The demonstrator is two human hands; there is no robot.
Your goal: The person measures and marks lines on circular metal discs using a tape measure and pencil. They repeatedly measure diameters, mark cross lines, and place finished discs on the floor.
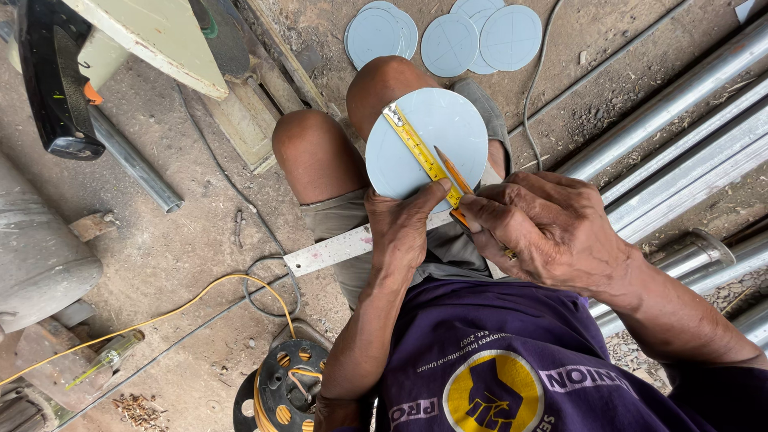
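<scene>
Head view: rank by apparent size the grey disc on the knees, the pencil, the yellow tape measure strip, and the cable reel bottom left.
1. Grey disc
2. Cable reel, partly cut off by the frame, so unsure against the disc
3. Yellow tape measure strip
4. Pencil, mostly hidden under the right hand

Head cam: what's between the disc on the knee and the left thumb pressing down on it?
A yellow tape measure lies across the pale blue disc; the left hand pins it at the disc's near edge with its thumb. The head view shows it.

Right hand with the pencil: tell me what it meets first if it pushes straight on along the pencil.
The right hand would first meet the yellow measuring tape lying across the round pale-blue disc; depth is unclear.
</scene>
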